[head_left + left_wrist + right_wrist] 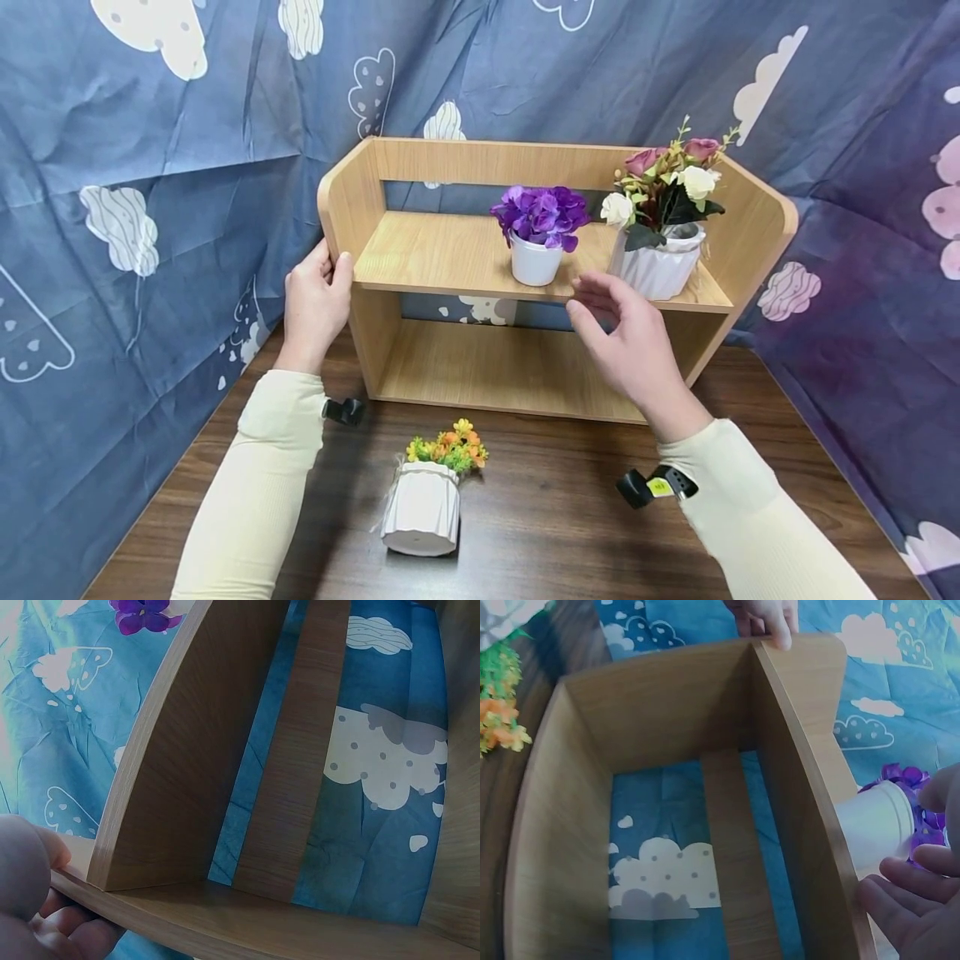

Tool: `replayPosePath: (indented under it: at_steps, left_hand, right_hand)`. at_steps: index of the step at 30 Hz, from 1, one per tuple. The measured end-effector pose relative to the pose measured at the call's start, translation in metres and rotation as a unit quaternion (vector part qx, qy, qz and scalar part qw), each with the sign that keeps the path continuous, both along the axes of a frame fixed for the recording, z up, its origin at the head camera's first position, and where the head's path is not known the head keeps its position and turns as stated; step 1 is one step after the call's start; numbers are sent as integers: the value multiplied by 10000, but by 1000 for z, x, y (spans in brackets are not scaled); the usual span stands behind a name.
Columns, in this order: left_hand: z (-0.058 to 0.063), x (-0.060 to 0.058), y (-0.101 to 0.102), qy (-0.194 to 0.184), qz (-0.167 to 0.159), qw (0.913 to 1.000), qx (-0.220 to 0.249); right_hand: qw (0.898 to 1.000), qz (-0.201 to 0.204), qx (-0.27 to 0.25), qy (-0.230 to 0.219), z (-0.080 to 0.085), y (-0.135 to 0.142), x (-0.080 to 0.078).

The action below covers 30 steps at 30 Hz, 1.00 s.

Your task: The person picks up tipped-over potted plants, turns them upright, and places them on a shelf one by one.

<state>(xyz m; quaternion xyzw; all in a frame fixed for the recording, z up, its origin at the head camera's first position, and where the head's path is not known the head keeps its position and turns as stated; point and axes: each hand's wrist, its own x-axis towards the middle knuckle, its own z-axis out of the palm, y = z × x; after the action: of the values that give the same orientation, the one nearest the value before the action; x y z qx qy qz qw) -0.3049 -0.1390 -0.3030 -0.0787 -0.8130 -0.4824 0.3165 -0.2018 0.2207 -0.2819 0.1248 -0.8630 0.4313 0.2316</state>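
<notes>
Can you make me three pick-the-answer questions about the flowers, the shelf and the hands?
1. Where is the purple flower pot?
A. on the upper board of the wooden shelf
B. on the table
C. in a hand

2. How many flower pots are there in all?
A. one
B. three
C. five

3. What is the left hand doing?
A. lifting a pot
B. lying flat on the table
C. holding the shelf's side panel

Answers: 1 A, it stands beside the rose pot on the upper board. 2 B, two on the shelf and the orange flower pot on the table. 3 C, its fingers curl round the panel's edge; the right hand hovers open.
</notes>
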Motion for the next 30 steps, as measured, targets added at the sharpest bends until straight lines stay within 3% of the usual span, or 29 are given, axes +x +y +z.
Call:
replayPosePath:
  at_steps: [7, 15, 30]
  left_hand:
    - [-1, 0, 0, 7, 41, 10000, -13]
    - [0, 0, 1, -16, -4, 10000, 35]
    - [-1, 1, 0, -72, -8, 10000, 32]
  right_hand:
    - [9999, -55, -95, 39, -18, 0, 18]
    - [9995, -27, -6, -301, -32, -3, 32]
    - [9987, 41, -63, -496, -55, -8, 44]
